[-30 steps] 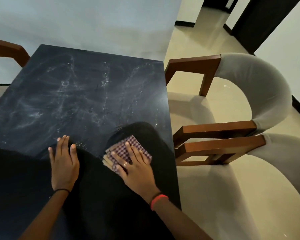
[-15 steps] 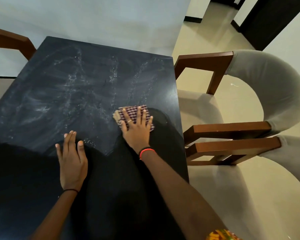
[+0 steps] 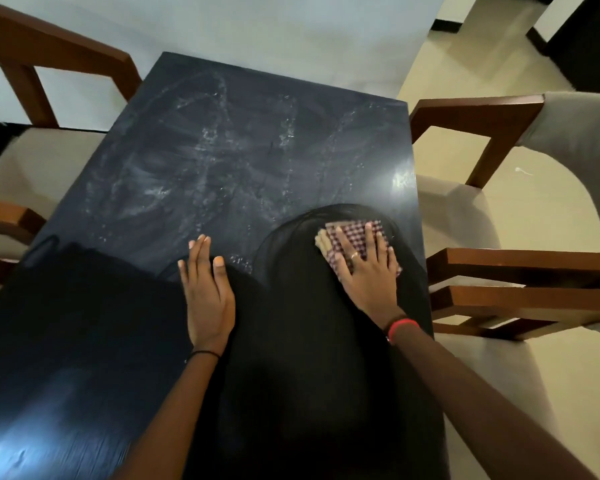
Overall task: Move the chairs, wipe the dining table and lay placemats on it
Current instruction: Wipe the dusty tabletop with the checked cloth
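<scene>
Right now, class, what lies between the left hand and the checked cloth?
In the head view, only bare dining table, pale specks beside the left hand; the right hand presses the checked cloth.

Home dining room: dark table [image 3: 222,161], upholstered chairs [image 3: 568,140].

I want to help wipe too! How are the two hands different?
The right hand lies on a checked cloth; the left hand lies on the bare table. The right hand has a ring and a red wristband; the left hand has only a thin black band. Both lie flat, fingers straight, on the table.
</scene>
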